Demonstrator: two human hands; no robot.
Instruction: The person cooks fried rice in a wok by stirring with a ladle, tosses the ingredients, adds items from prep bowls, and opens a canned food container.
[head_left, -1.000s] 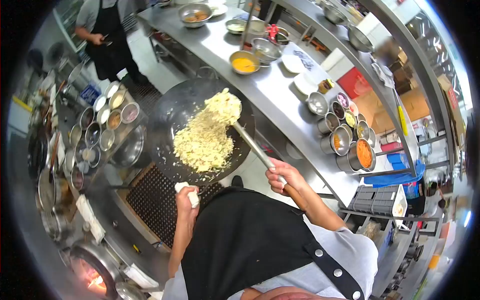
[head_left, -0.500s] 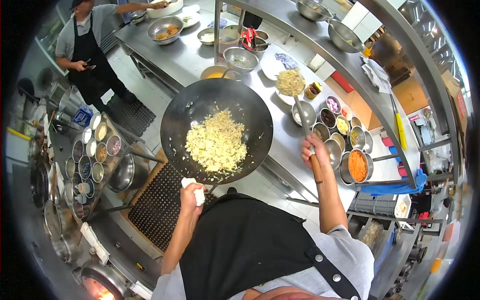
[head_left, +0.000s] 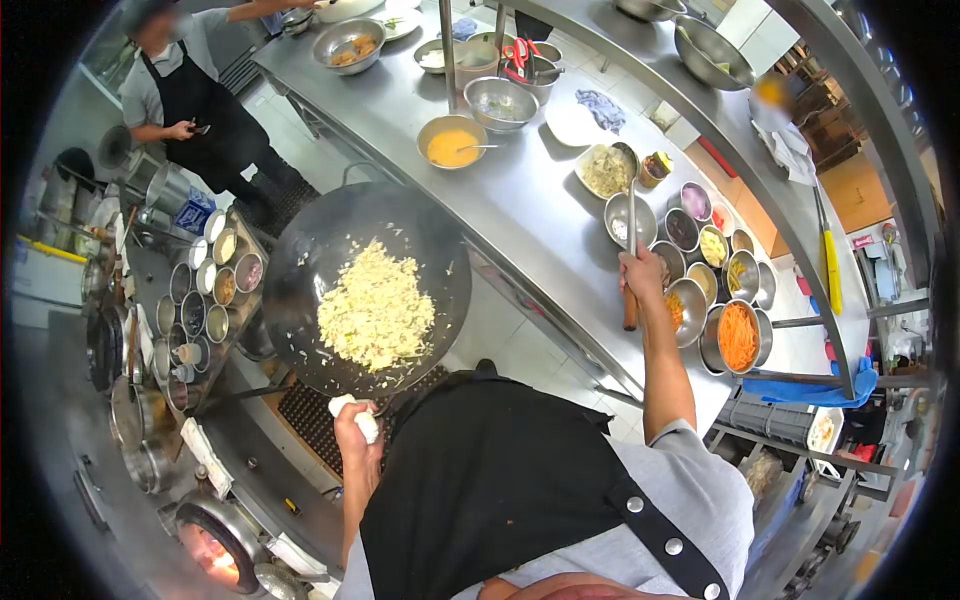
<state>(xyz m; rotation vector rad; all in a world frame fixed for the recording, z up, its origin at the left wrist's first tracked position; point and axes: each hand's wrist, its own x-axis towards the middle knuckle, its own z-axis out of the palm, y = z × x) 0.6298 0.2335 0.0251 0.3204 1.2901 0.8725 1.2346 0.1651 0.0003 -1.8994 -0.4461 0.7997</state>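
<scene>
My left hand [head_left: 358,447] is closed around the handle of a large dark wok [head_left: 290,240], with a folded white cloth [head_left: 358,420] in the grip. Chopped egg and rice [head_left: 378,310] lie in the wok, which is held up off the table's left side. My right hand [head_left: 643,270] is wrapped round a long ladle [head_left: 632,215] with a wooden handle end. The ladle's bowl is tilted at the right edge of a white dish [head_left: 582,184] that holds a heap of rice mixture [head_left: 606,170]. Whether the bowl touches the dish I cannot tell.
Metal bowls of ingredients, including shredded carrot [head_left: 738,336], crowd the steel table [head_left: 545,235] by my right arm. Beaten egg [head_left: 450,147] sits further back. An overhead shelf [head_left: 660,85] crosses above. A burner [head_left: 215,550] flames lower left; a co-worker [head_left: 185,100] stands far left.
The wok and my left hand have moved left in view. The ladle, earlier raised with rice in it, has tipped at the dish, where a heap of rice now shows.
</scene>
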